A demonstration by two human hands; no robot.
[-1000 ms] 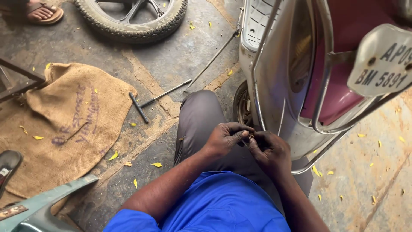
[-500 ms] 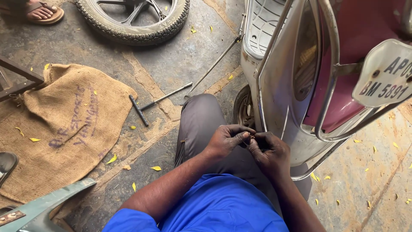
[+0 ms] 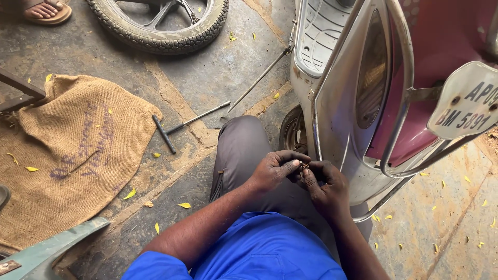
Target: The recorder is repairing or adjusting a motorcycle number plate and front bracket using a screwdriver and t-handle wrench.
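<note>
Barely shifting since the earlier frames, both hands are staying joined over the grey-trousered knee while the view is drifting slightly. Rising at right is the scooter (image 3: 353,103), its rear wheel (image 3: 291,132) showing just behind the knee. A burlap sack (image 3: 72,150) is lying on the concrete at left, a loose tyre (image 3: 161,26) resting beyond it, a T-handled wrench (image 3: 179,127) between them. The left hand (image 3: 272,171) and right hand (image 3: 327,184) are touching, fingertips pinching a small metal part (image 3: 303,166) between them, too tiny to identify
</note>
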